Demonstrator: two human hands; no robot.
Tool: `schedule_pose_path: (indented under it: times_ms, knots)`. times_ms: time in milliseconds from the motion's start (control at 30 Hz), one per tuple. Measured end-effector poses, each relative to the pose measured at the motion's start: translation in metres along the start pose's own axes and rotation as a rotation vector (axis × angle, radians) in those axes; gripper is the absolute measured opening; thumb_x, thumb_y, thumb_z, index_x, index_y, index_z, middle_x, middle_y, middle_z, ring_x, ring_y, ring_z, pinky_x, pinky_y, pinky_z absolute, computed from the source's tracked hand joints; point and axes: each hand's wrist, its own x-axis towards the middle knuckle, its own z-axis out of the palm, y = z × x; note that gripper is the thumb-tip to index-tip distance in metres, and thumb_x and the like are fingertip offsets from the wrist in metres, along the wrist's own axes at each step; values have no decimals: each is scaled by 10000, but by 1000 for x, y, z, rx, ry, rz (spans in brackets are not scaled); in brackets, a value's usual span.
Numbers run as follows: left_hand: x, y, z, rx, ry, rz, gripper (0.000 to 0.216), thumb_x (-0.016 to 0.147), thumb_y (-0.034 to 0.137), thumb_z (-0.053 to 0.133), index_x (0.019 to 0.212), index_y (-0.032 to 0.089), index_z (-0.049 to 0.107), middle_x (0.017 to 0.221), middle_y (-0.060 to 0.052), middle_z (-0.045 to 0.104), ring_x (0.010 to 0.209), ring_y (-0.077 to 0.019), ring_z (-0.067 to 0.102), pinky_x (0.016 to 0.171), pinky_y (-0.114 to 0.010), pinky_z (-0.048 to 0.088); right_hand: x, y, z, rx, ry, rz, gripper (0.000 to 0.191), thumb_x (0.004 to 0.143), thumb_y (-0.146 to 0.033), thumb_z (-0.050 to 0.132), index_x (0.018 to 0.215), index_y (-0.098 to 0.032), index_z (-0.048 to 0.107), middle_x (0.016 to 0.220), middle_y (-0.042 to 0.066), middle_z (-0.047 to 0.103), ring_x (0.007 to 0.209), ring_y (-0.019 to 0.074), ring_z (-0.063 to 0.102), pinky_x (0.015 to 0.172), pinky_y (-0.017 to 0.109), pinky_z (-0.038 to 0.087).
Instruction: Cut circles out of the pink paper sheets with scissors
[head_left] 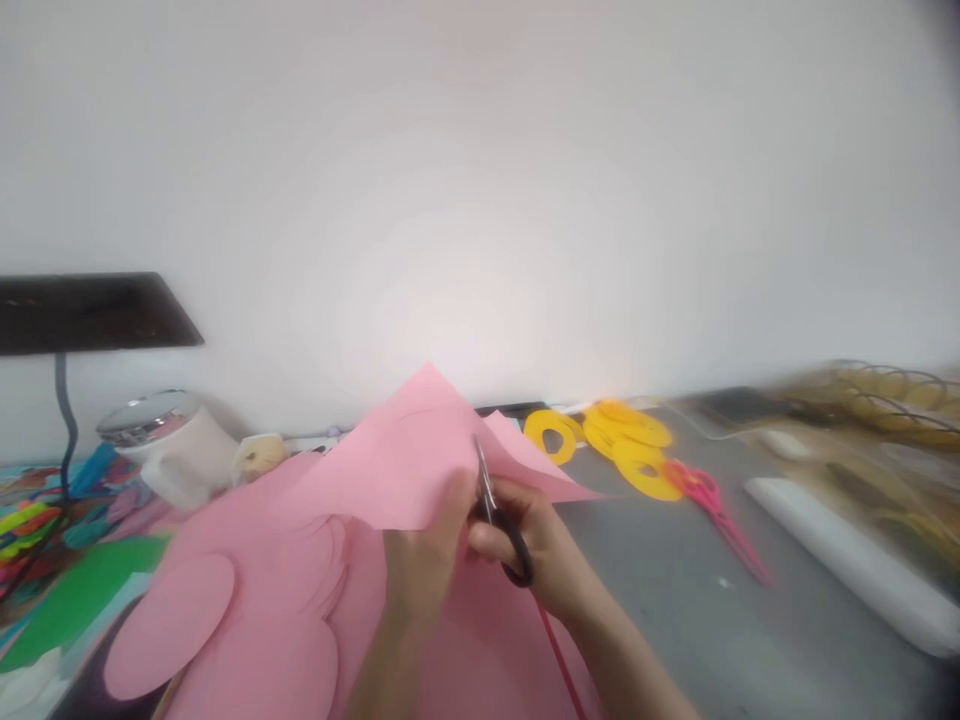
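My left hand (431,550) is closed on a sheet of pink paper (397,450), held up off the table with one corner pointing away from me. In my right hand (529,525) is a pair of black-handled scissors (512,545), fingers wrapped round the loops. Its blades point up and away, against the paper beside a cut edge. Right of the blades, a flap of the pink paper juts out. Several pink paper circles (172,625) lie at the left, on and around larger pink sheets. My left fingertips are partly hidden by the paper.
Yellow paper rings (551,438) and pink scissors (720,520) lie to the right on the grey table (637,610). A white roll (847,560) is further right. A white mug (191,460), green paper (90,600) and a dark lamp (97,312) stand or lie at the left.
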Motion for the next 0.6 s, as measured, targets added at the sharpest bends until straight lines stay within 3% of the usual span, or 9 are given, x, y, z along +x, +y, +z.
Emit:
schedule_pose_path:
  times_ms: [200, 333, 600]
  knots:
    - [1, -5, 2, -79, 55, 57, 318, 632, 426, 719, 794, 164, 641, 760, -42, 679, 761, -235, 651, 695, -364, 515, -2, 1, 1, 5, -5, 34, 438, 590, -525, 811, 736, -160, 620, 601, -26, 540, 546, 123, 528, 563, 278, 474]
    - [-2, -3, 4, -32, 106, 49, 319, 654, 434, 713, 818, 167, 652, 820, -53, 686, 806, -233, 648, 693, -350, 514, -1, 1, 0, 7, -56, -2, 383, 615, -454, 825, 751, -166, 613, 609, -33, 515, 560, 108, 456, 531, 239, 394]
    - [-4, -2, 2, -19, 4, 116, 266, 670, 388, 715, 816, 171, 668, 787, -42, 705, 777, -232, 675, 693, -357, 547, -1, -3, -3, 5, -39, -108, 395, 632, -441, 828, 712, -174, 548, 607, -59, 391, 576, 96, 308, 510, 221, 275]
